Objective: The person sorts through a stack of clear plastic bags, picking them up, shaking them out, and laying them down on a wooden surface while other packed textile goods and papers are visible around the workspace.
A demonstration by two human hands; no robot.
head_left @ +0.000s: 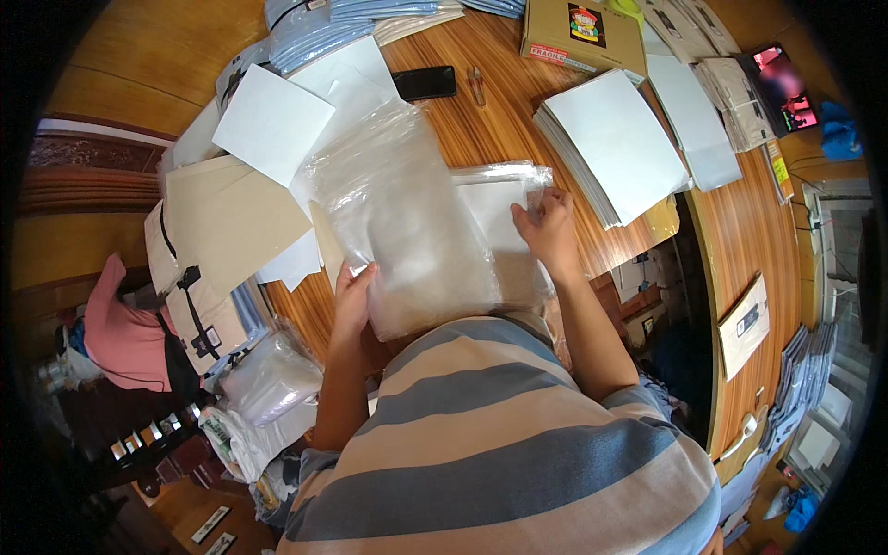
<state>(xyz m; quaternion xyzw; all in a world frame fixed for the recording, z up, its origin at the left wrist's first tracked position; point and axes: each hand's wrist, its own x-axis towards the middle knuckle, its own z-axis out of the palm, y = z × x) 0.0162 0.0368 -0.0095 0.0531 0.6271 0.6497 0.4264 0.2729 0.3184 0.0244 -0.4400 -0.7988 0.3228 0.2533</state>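
A stack of transparent plastic bags (407, 222) lies on the wooden table right in front of my body. My left hand (351, 294) pinches the lower left edge of this stack between thumb and fingers. Partly under its right side is another transparent plastic sleeve (499, 190), with a white sheet showing through it. The fingers of my right hand (548, 225) are closed on the right edge of that sleeve, near its upper corner. Where the sleeve runs under the stack, its left part is hidden.
A pile of white sheets (615, 148) stands to the right, below a cardboard box (585, 39). A black phone (425, 83) and small snippers (476, 86) lie at the back. Beige folded packets (227, 213) and loose white paper (274, 122) crowd the left. A lit screen (784, 88) stands far right.
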